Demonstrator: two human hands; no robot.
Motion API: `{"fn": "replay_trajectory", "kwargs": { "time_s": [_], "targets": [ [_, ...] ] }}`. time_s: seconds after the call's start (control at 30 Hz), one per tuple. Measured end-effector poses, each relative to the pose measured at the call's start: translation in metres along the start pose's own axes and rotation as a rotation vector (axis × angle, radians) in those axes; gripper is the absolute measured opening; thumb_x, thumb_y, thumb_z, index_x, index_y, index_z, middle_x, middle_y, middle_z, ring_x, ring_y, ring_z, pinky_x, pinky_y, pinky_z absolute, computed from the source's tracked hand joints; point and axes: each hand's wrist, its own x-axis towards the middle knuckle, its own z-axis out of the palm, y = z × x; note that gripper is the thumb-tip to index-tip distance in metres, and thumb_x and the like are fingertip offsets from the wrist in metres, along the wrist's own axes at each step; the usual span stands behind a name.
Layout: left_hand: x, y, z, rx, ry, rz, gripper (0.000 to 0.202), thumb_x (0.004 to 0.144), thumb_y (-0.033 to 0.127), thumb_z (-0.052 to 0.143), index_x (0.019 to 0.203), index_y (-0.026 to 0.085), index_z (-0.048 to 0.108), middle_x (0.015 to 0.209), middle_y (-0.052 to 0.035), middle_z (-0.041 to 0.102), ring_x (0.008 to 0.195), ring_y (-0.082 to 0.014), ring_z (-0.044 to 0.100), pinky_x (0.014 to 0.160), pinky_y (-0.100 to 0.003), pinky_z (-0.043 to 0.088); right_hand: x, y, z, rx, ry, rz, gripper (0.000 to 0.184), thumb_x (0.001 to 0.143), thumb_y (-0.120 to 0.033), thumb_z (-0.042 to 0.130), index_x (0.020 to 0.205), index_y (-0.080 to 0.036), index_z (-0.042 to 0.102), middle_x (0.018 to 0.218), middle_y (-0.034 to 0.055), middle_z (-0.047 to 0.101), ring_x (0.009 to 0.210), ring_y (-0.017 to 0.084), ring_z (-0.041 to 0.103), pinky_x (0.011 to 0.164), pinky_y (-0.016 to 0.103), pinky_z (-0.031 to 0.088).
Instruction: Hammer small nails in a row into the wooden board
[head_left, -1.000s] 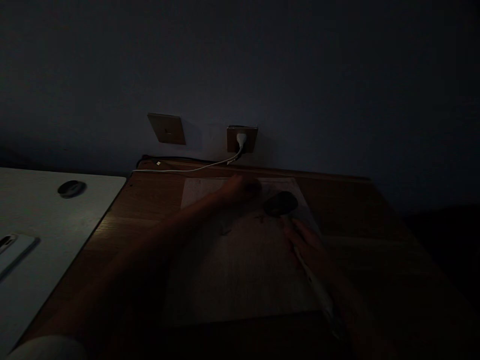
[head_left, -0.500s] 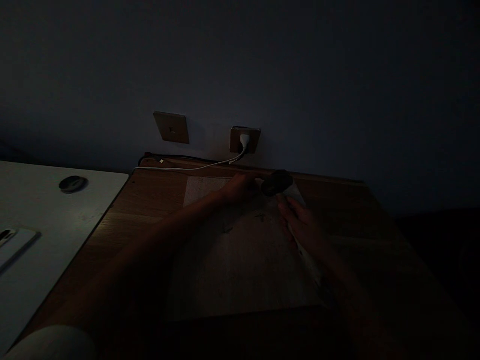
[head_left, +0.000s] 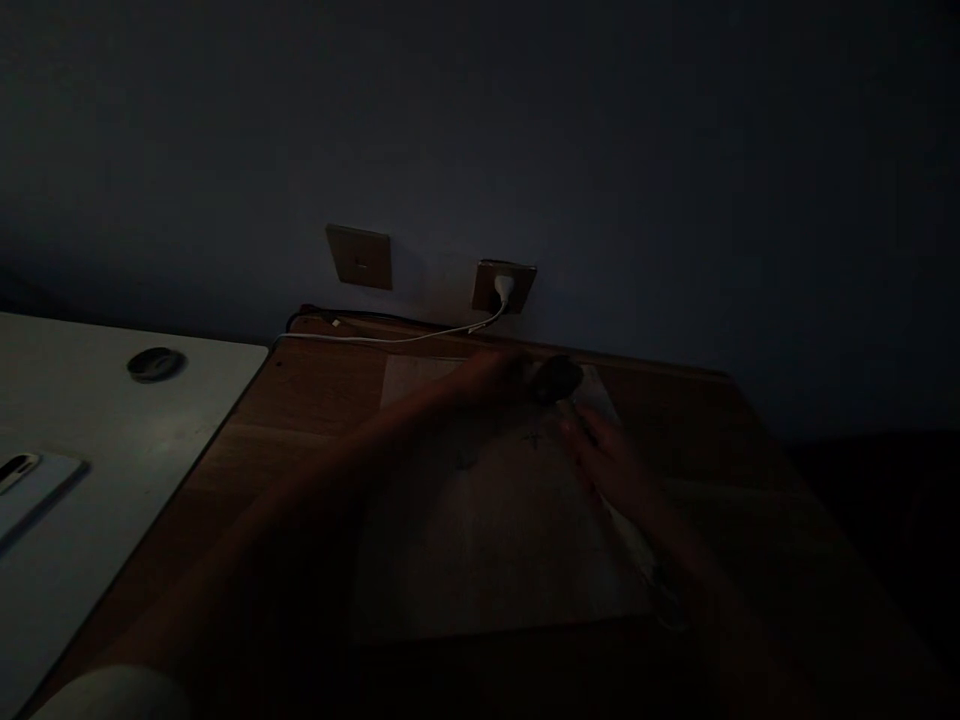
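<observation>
My right hand (head_left: pixel 606 458) is closed around the pale handle of a hammer (head_left: pixel 559 380), whose dark, rounded head points toward the wall. The handle slants down past my wrist to a dark end. Beside the head, at its left, my left hand (head_left: pixel 495 377) is closed over the far part of a pale board (head_left: pixel 495 550). Its fingertips are dark and partly behind the hammer head, so I cannot make out what they hold. Two small dark marks or thin pieces (head_left: pixel 534 438) show on the board, nearer to me than my hands.
Under the board is a brown wooden tabletop (head_left: pixel 292 400). A white table (head_left: pixel 202 400) adjoins at the left, bearing a round dark object (head_left: pixel 155 364) and a white phone (head_left: pixel 41 487). A white plug (head_left: pixel 504 288) sits in the wall socket; its cable (head_left: pixel 397 340) runs along the back edge.
The view has shifted slightly, so the scene sits a little further right. The hammer head is slightly lower beside my left hand; both hands keep their holds.
</observation>
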Motion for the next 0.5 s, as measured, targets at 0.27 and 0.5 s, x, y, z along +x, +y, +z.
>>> {"fn": "replay_trajectory", "kwargs": {
  "time_s": [0.27,0.5],
  "targets": [
    [-0.038,0.028,-0.035,0.436,-0.246,0.433,0.028,0.094,0.004,0.057,0.106,0.021,0.076,0.114,-0.0106,0.077,0.106,-0.0239,0.072,0.089,-0.034,0.055,-0.031,0.031,-0.013,0.043,0.013,0.114,0.045,0.088,-0.066,0.064,0.105,-0.025,0.067,0.05,-0.0063,0.053,0.037,0.016,0.047,0.036,0.027,0.033],
    [-0.07,0.033,-0.021,0.498,-0.312,0.683,0.021,0.097,0.008,0.061,0.096,0.024,0.075,0.105,-0.0086,0.077,0.1,-0.0209,0.07,0.084,-0.032,0.054,-0.034,0.053,-0.008,0.114,0.044,0.101,0.041,0.091,-0.068,0.063,0.094,-0.027,0.065,0.051,-0.0054,0.053,0.037,0.015,0.045,0.037,0.028,0.033]
  ]
}}
